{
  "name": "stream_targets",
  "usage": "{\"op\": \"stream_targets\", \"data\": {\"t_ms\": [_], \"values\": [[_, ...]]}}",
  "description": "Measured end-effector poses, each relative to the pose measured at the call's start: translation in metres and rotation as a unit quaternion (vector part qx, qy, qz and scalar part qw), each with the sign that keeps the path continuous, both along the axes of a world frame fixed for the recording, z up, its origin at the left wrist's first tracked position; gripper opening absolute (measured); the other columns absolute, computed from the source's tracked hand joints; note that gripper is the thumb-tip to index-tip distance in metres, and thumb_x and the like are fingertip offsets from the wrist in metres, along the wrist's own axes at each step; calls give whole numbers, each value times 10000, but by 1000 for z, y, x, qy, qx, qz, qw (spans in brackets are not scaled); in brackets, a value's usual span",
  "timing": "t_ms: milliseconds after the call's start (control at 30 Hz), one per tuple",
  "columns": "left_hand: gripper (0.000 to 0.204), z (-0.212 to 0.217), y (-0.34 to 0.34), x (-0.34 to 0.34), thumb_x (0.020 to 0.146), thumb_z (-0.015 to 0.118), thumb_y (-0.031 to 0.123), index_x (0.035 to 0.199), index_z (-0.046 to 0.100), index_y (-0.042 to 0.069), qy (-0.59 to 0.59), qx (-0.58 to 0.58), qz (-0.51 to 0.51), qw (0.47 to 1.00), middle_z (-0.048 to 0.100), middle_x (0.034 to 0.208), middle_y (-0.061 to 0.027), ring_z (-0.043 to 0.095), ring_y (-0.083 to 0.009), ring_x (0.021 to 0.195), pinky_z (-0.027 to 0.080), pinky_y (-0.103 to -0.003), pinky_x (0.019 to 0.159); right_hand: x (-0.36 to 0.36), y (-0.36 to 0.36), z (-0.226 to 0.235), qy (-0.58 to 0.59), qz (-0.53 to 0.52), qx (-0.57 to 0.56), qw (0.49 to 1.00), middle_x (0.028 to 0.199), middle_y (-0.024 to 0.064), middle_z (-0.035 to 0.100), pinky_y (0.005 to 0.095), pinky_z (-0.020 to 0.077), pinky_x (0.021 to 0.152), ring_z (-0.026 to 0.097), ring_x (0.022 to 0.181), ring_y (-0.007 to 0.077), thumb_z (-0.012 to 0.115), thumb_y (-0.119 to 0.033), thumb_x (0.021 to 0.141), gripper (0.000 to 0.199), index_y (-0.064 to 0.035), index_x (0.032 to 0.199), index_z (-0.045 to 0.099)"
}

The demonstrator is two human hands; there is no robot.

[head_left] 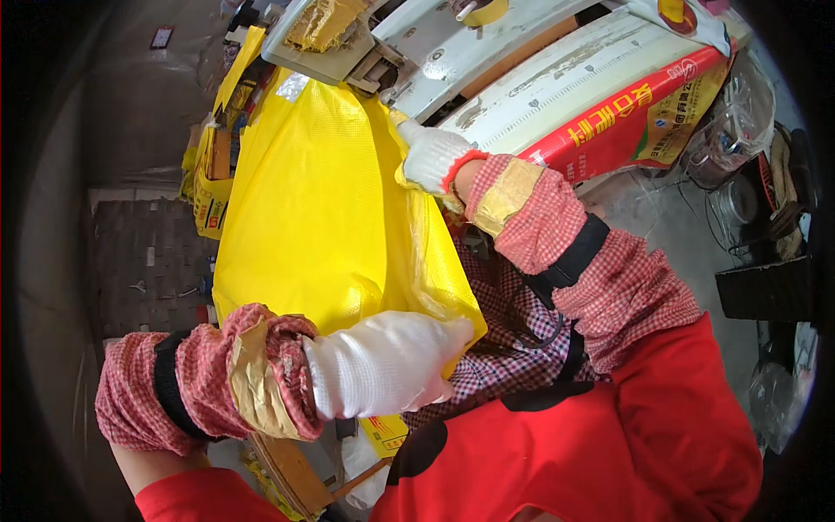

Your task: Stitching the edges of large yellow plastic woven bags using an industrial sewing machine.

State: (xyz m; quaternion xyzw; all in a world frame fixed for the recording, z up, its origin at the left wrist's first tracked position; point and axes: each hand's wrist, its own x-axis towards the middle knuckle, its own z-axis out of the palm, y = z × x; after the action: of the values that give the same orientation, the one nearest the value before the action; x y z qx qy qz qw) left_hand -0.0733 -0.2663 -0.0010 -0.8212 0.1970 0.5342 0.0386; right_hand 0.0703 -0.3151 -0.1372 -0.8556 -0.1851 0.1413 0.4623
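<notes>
A large yellow woven plastic sack lies spread in front of me, its far end beside a white machine that looks like a sewing machine. My left hand, in a white knit glove, is closed on the sack's near right corner. Farther off, my right hand, in a white glove with a red cuff, holds the sack's right edge close to the machine. Its fingertips are partly hidden by the glove and the folded sack edge. Checked sleeve covers with black bands wrap both forearms.
A red and yellow printed sack hangs along the machine table's front edge. At left, other yellow printed sacks sit beside a brown woven mat. A dark box and a clear plastic bag stand at right. Below my left arm is a wooden board.
</notes>
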Motion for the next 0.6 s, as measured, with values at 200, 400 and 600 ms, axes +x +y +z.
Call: {"op": "stream_targets", "data": {"t_ms": [200, 400, 600], "values": [[183, -15, -9, -12, 718, 617, 207, 780, 573, 41, -8, -182, -136, 974, 568, 683, -158, 579, -340, 669, 461, -402, 603, -26, 4, 12, -306, 312, -338, 834, 828, 207, 607, 404, 480, 722, 584, 783, 354, 527, -126, 763, 433, 9, 1169, 459], [201, -6, -13, -7, 711, 612, 249, 657, 572, 60, 80, -123, -193, 970, 558, 617, -125, 586, -334, 655, 468, -407, 591, -69, 6, 3, -4, -80, -21, 997, 868, 209, 616, 439, 488, 643, 621, 784, 359, 448, -123, 785, 247, 23, 974, 515], [337, -4, -10, 53, 766, 527, 408, 775, 652, 95, 32, 132, -235, 962, 618, 732, -132, 602, -319, 741, 473, -413, 655, -26, 22, -2, -57, -34, -181, 981, 1003, 181, 611, 426, 507, 705, 623, 866, 308, 483, -170, 832, 469, -6, 1260, 386]]}}
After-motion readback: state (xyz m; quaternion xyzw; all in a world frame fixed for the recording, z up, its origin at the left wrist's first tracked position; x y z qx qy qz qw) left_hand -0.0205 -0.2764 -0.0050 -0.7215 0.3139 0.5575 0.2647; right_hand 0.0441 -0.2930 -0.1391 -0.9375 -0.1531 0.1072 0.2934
